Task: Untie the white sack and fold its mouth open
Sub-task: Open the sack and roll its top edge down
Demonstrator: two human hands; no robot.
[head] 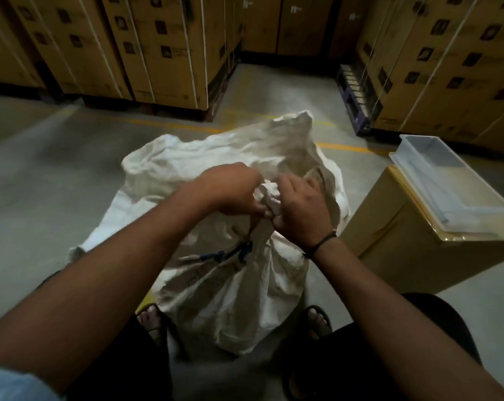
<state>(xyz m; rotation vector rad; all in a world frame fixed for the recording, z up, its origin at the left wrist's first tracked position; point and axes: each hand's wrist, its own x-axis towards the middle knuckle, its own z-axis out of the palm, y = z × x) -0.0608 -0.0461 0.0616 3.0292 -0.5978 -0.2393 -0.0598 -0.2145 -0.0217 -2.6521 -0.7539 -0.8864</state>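
Note:
A white woven sack (239, 287) stands on the concrete floor between my feet, its neck gathered into a bunch at the top. My left hand (233, 191) and my right hand (301, 211) are both closed on that bunched neck (269, 196), fingers pinching the cloth close together. A dark blue string (239, 251) hangs on the sack just below my hands. A second, crumpled white sack (204, 157) lies on the floor behind the first.
A brown cardboard box (395, 235) stands at my right with a white plastic tray (447, 180) on top. Strapped stacks of cardboard cartons (164, 47) on pallets line the back and right. A yellow floor line (343, 146) runs behind the sacks.

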